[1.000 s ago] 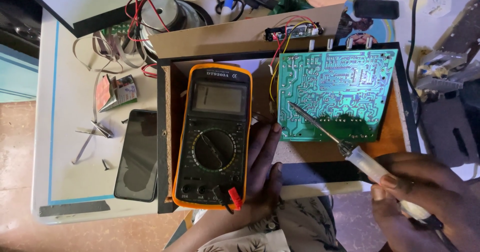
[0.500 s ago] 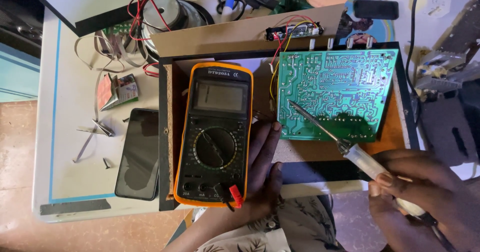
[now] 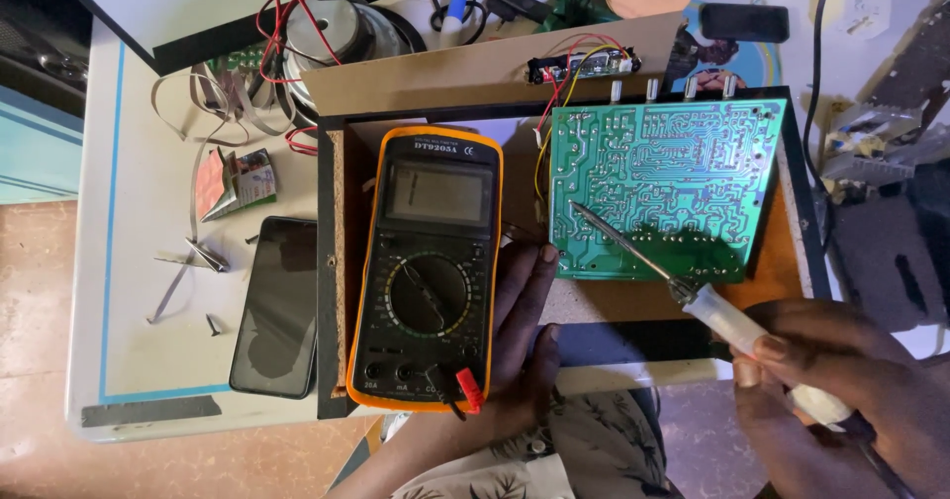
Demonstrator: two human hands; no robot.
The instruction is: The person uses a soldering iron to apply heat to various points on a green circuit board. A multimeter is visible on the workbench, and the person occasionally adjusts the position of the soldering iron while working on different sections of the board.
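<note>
My left hand [image 3: 522, 346] rests flat against the right side of an orange-cased digital multimeter [image 3: 427, 261] lying on a wooden tray [image 3: 332, 261]. Its fingers touch the meter's edge and lie on the board beside it. My right hand [image 3: 841, 400] grips the pale handle of a soldering iron [image 3: 732, 326]. The iron's thin metal tip touches the solder side of a green circuit board [image 3: 668, 187] near its left middle. Red and black probe plugs [image 3: 465, 388] sit in the meter's lower sockets.
A dark smartphone [image 3: 277, 306] lies left of the tray on the white table [image 3: 129, 261]. Loose screws, flat ribbon strips and a small packet [image 3: 233, 182] lie nearby. A wired speaker [image 3: 332, 29], tools and cables crowd the far edge. Dark equipment stands at the right.
The soldering iron tip has shifted slightly left and up on the green board. My left hand and the multimeter have stayed put.
</note>
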